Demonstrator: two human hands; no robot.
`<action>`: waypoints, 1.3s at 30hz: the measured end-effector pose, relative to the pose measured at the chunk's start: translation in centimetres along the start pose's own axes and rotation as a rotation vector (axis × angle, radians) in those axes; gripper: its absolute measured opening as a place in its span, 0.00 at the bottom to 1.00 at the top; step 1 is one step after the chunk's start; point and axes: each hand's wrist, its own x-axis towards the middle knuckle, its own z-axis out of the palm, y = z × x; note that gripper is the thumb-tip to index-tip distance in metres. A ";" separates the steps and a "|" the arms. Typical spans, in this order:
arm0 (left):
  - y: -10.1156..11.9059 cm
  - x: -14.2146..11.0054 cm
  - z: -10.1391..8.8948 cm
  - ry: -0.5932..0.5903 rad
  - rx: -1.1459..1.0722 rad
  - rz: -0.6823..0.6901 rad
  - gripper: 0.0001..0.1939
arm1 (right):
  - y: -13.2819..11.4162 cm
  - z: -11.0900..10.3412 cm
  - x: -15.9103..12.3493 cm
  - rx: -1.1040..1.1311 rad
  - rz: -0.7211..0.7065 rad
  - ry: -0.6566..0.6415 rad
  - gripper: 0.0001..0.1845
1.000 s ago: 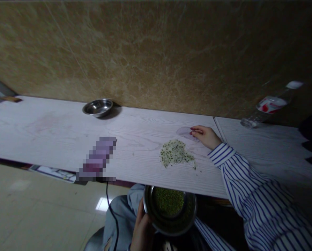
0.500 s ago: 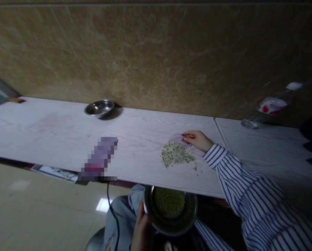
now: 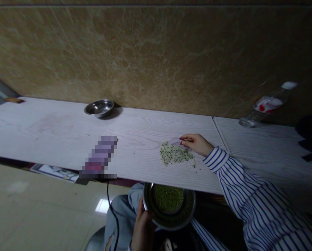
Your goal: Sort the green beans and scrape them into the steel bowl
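My left hand [image 3: 142, 223] grips the rim of a steel bowl [image 3: 190, 214] just below the table's front edge. Green beans [image 3: 168, 198], like mung beans, cover the bottom of that bowl. On the table, my right hand [image 3: 196, 143] pinches a clear, curved plastic piece, perhaps a lid [image 3: 175, 141], between thumb and fingers. Its edge is at the far side of a spread pile of white grains mixed with green beans [image 3: 175, 154]. A few loose beans lie at the pile's near right.
A second steel bowl [image 3: 99, 108] stands by the wall at the back left. A blurred-out purple object [image 3: 101, 157] lies at the front edge, a black cable [image 3: 114, 212] below it. At right, a clear bottle [image 3: 267, 104] stands near a dark object [image 3: 310, 136].
My right hand and the clear plastic piece have shifted slightly towards me, closer onto the pile's far edge. The bowl in my left hand sits slightly higher in view.
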 end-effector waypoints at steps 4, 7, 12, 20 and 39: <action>0.2 -0.4 0.2 -0.002 0.023 0.003 0.38 | -0.1 0.5 -0.6 -0.012 -0.014 0.008 0.10; 0.3 -0.7 0.3 0.007 0.022 -0.004 0.38 | -0.2 0.9 -1.0 -0.018 -0.023 0.017 0.11; 0.3 -0.7 0.0 -0.041 0.008 0.020 0.37 | -0.2 1.4 -1.5 -0.021 -0.042 0.023 0.10; 0.5 -0.6 -0.8 -0.037 0.017 0.004 0.38 | -0.5 2.2 -2.6 -0.003 -0.048 0.029 0.10; 0.6 -1.1 -0.6 -0.084 0.003 0.021 0.34 | -1.2 3.0 -4.9 -0.080 -0.087 0.092 0.12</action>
